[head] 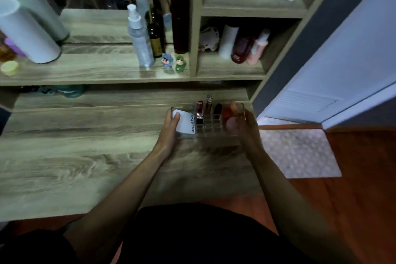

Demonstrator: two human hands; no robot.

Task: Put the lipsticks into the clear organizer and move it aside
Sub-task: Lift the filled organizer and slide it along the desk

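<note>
Now the wooden desk (85, 156) bears the clear organizer (216, 129) at its far right, both hands clamped on it: left hand (169, 129) at the left end, right hand (246, 128) at the right. Since the lipsticks (199, 111) stand upright in the far slots, I judge a level, slow slide best.

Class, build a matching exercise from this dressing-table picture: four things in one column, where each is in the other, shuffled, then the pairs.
Things:
1. white box
2. dark red bottle
3. two small figurines
4. patterned mat

Places:
A. on the floor right of the desk
B. upper shelf, against the divider
C. left end of the clear organizer
D. shelf front, below the bottles

Pairs: 1-C, 2-B, 3-D, 4-A
</note>
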